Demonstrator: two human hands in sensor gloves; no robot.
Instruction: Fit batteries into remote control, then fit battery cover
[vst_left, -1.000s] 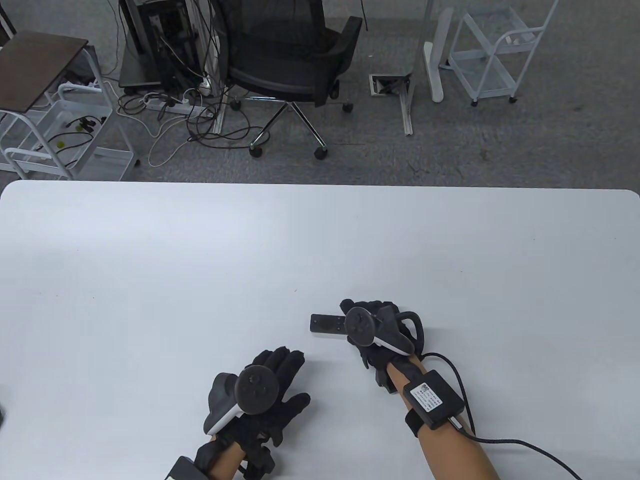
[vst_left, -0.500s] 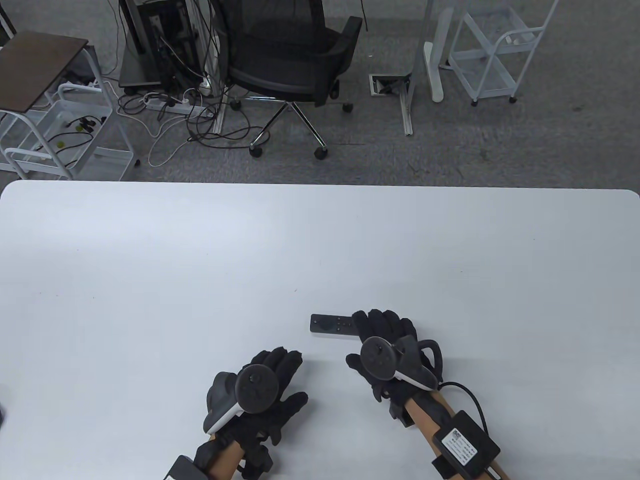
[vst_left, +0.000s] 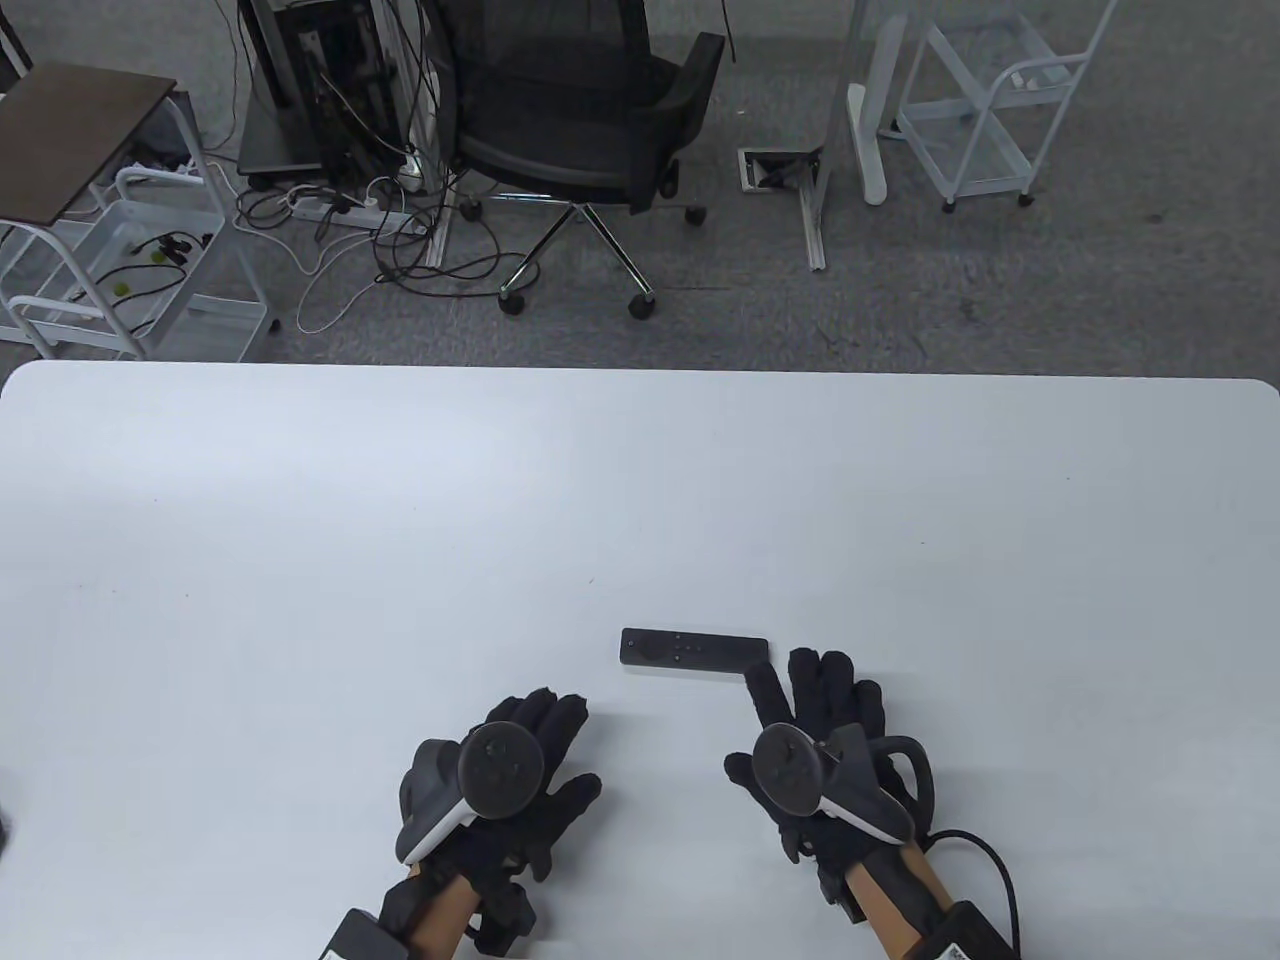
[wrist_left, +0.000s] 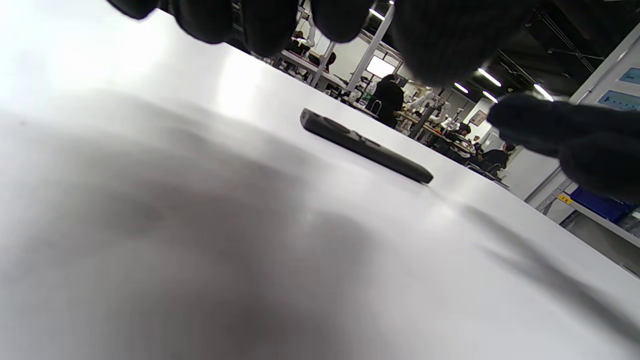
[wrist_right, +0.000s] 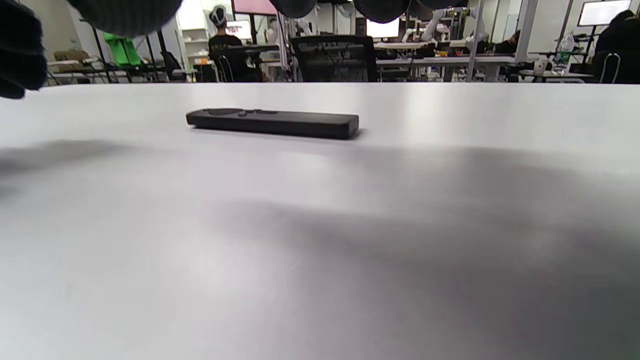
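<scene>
A slim black remote control lies flat, button side up, on the white table. It also shows in the left wrist view and the right wrist view. My right hand rests flat on the table just right of and nearer than the remote, fingers spread, holding nothing and apart from it. My left hand rests flat on the table to the lower left of the remote, fingers spread and empty. No batteries or loose battery cover are in view.
Beyond the table's far edge stand a black office chair, a white trolley at right, a white cart at left and floor cables.
My right hand has let go of the remote and drawn back toward me and to the right. The remote now lies fully uncovered. My left hand has slid slightly nearer.
</scene>
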